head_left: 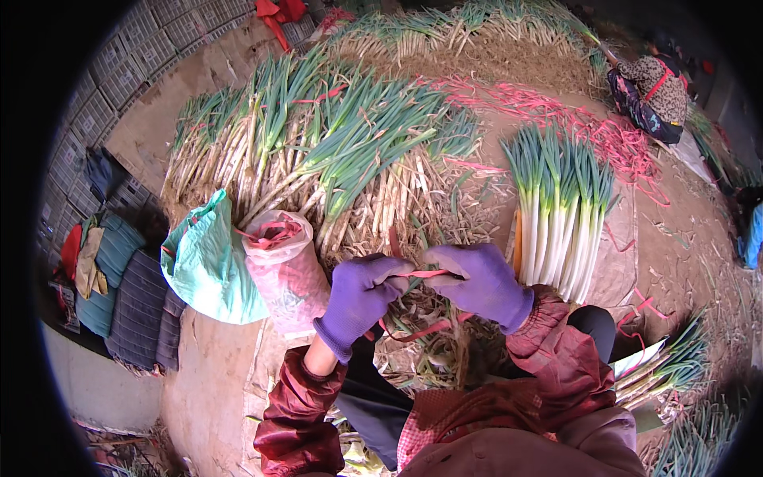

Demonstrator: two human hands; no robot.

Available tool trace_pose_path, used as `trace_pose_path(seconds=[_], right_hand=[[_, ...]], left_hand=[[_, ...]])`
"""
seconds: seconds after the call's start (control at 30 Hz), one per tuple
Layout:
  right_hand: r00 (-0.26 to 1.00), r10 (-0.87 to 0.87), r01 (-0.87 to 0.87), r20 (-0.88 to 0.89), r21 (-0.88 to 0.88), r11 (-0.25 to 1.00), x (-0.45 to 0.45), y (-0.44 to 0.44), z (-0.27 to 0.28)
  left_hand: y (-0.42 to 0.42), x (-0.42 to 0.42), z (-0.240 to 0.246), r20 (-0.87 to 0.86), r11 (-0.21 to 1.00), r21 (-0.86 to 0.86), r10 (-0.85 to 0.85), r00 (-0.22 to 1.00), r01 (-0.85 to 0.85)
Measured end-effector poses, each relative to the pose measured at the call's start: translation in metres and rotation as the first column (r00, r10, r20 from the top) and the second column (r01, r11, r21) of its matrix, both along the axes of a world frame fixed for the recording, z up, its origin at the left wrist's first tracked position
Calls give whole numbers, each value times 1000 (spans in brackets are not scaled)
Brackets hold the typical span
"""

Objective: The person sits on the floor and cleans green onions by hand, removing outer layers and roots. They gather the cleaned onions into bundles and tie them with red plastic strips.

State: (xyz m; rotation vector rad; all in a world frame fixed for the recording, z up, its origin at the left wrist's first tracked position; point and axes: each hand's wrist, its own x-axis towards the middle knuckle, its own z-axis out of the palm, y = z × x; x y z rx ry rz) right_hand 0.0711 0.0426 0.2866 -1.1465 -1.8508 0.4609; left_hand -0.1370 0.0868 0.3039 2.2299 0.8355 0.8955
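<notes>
Purple knit gloves cover both hands. A red plastic strip (424, 273) is stretched between my left hand (368, 292) and my right hand (484, 281), pinched at each side; a loose length of it seems to droop below them. Beyond my right hand lies a row of peeled white-stemmed green onions (563, 220). Unpeeled green onions (334, 161) with rooty, soil-brown stems are heaped beyond my left hand. Close to my left wrist stands a translucent bag (285, 268) full of red strips, beside a mint-green plastic bag (217, 268).
Tangled red strips (572, 119) lie on the ground farther off. A co-worker (653, 89) sits at the upper right, near another long onion heap (453, 42). Stacked crates (110, 71) and rolled quilts (134, 298) line the left. More onions (661, 369) lie low on the right.
</notes>
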Motion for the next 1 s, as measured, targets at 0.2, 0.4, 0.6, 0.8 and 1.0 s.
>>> trace_pose_path(seconds=[0.2,0.4,0.6,0.8,1.0], right_hand=[[893,77,-22,443,-128,992,6,-8,12],[836,360,-467,-415,-191,864,4,-29,24],[315,333,-867,-889,-127,481,-2,-76,31],[522,691,-851,-499,-352,389,3,-113,45],[572,554,-820,-605,-405,404,14,-120,40]], left_hand=[[-3,-3,4,-64,997,16,-69,996,71],[-22,-14,11,18,910,-334,-256,967,247],[-48,-6,42,147,758,-302,-563,814,579],[-110,-20,26,-49,814,-151,-573,818,561],[-120,-18,19,-95,862,-150,-501,860,485]])
